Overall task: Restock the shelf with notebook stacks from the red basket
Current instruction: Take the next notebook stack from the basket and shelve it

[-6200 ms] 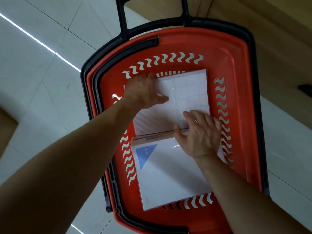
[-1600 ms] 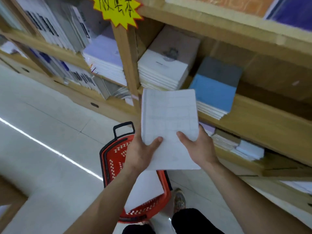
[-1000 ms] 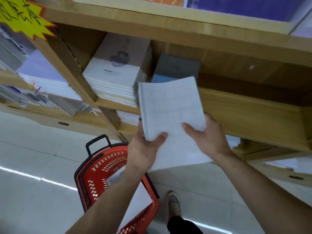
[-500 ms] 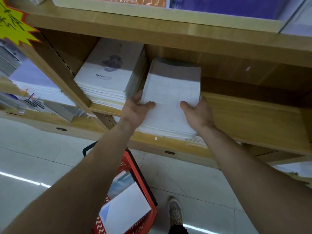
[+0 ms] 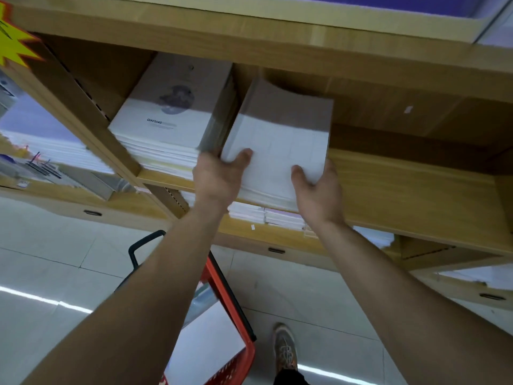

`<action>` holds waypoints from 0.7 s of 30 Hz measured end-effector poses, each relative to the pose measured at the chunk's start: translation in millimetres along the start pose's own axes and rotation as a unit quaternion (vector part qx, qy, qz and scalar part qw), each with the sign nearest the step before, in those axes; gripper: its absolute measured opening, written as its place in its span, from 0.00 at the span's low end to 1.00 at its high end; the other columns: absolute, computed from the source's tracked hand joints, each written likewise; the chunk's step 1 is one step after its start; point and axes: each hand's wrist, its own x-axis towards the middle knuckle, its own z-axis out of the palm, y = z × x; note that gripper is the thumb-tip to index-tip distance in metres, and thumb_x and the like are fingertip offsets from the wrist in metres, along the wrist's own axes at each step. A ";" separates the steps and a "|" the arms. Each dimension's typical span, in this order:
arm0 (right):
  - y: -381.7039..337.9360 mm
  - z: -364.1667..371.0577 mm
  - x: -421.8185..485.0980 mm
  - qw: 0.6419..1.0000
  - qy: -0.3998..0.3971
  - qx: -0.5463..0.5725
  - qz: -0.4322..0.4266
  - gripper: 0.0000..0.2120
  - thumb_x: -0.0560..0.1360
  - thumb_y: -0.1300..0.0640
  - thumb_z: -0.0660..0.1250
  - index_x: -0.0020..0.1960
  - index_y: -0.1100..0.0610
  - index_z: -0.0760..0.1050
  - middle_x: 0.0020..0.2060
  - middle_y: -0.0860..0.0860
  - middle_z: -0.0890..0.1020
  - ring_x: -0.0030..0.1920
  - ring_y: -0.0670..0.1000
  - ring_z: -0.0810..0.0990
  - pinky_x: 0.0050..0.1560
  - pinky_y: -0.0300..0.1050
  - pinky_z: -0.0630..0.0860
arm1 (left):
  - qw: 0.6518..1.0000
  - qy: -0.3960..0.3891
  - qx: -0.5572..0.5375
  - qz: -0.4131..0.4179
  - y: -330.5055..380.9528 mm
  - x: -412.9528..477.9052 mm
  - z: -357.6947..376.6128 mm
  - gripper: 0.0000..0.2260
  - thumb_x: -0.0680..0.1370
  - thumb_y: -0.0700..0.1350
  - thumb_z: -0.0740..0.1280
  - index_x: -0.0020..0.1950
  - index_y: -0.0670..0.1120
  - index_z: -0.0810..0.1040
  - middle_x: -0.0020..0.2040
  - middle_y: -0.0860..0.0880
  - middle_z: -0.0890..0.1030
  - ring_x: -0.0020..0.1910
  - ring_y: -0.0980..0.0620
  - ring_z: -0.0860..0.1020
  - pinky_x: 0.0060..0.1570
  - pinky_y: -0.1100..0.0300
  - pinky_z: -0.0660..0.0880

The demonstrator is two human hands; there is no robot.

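Observation:
A white grid-covered notebook stack (image 5: 280,140) lies flat on the wooden shelf (image 5: 402,190), its back half in shadow. My left hand (image 5: 219,176) grips its front left corner, thumb on top. My right hand (image 5: 316,187) grips the front right corner the same way. The red basket (image 5: 236,329) stands on the floor below between my arms, with another white notebook stack (image 5: 205,343) inside; my left forearm hides most of it.
A taller stack of white notebooks (image 5: 166,129) sits just left of the held stack, almost touching it. Bare shelf board extends to the right. A lower shelf holds more white stacks (image 5: 266,215). A yellow star sign (image 5: 14,43) hangs top left. A shoe (image 5: 284,348) is on the tiled floor.
Both hands lifted the grid stack from the basket up to the shelf and laid it on top of the blue stack; over the last half second it slid deeper in.

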 end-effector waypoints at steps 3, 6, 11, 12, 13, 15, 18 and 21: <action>-9.3 7.6 26.4 1.000 0.007 -0.002 -0.006 0.21 0.79 0.49 0.69 0.68 0.55 0.71 0.53 0.44 0.80 0.51 0.45 0.80 0.49 0.32 0.74 | 0.999 -0.004 0.051 0.013 14.0 23.5 4.7 0.19 0.73 0.57 0.74 0.54 0.45 0.80 0.48 0.50 0.83 0.43 0.51 0.80 0.37 0.66 0.75; -9.4 13.0 42.1 1.000 0.004 -0.016 -0.002 0.23 0.79 0.49 0.68 0.71 0.54 0.68 0.54 0.43 0.78 0.53 0.46 0.78 0.57 0.42 0.75 | 0.997 -0.031 0.065 0.010 9.0 34.1 9.8 0.21 0.73 0.57 0.75 0.57 0.44 0.81 0.51 0.48 0.84 0.48 0.49 0.82 0.49 0.59 0.79; -5.8 20.1 49.7 1.000 0.021 -0.013 0.004 0.21 0.80 0.50 0.68 0.71 0.51 0.68 0.50 0.40 0.76 0.49 0.43 0.77 0.51 0.38 0.72 | 0.999 -0.012 0.016 0.032 0.6 42.5 16.2 0.13 0.72 0.53 0.77 0.49 0.50 0.77 0.46 0.52 0.83 0.49 0.50 0.83 0.52 0.58 0.80; -8.4 20.6 52.5 1.000 0.024 -0.015 0.005 0.20 0.80 0.49 0.68 0.69 0.51 0.69 0.49 0.39 0.77 0.50 0.44 0.78 0.51 0.39 0.73 | 0.999 -0.014 0.011 0.038 2.9 45.0 17.0 0.12 0.72 0.52 0.77 0.48 0.51 0.76 0.45 0.53 0.82 0.49 0.50 0.83 0.53 0.58 0.80; -10.1 21.3 56.3 0.999 0.028 -0.021 0.007 0.19 0.79 0.49 0.68 0.68 0.51 0.70 0.48 0.39 0.77 0.52 0.46 0.80 0.53 0.41 0.75 | 0.999 -0.019 0.010 0.042 4.2 48.6 17.8 0.13 0.73 0.53 0.77 0.48 0.52 0.75 0.46 0.53 0.82 0.50 0.50 0.83 0.54 0.57 0.80; -10.2 20.7 62.8 0.999 0.032 -0.036 0.008 0.18 0.79 0.47 0.68 0.65 0.51 0.71 0.46 0.38 0.77 0.55 0.49 0.81 0.57 0.46 0.78 | 0.998 -0.037 0.027 0.044 3.3 54.2 18.1 0.14 0.73 0.55 0.76 0.52 0.51 0.76 0.49 0.51 0.83 0.52 0.49 0.82 0.56 0.54 0.80; -5.5 15.7 61.1 0.999 0.011 -0.037 -0.001 0.17 0.80 0.46 0.67 0.66 0.50 0.72 0.50 0.40 0.79 0.54 0.46 0.80 0.57 0.46 0.77 | 0.996 -0.061 0.030 0.058 -4.0 53.2 14.9 0.20 0.75 0.57 0.73 0.61 0.47 0.79 0.53 0.52 0.83 0.53 0.51 0.82 0.57 0.54 0.79; 7.6 10.7 50.4 1.000 0.002 0.001 0.009 0.17 0.81 0.48 0.65 0.68 0.49 0.72 0.54 0.42 0.80 0.54 0.45 0.80 0.57 0.45 0.75 | 0.997 -0.059 0.010 0.051 -16.7 42.9 12.5 0.21 0.77 0.57 0.70 0.66 0.48 0.77 0.53 0.55 0.82 0.51 0.56 0.80 0.55 0.60 0.77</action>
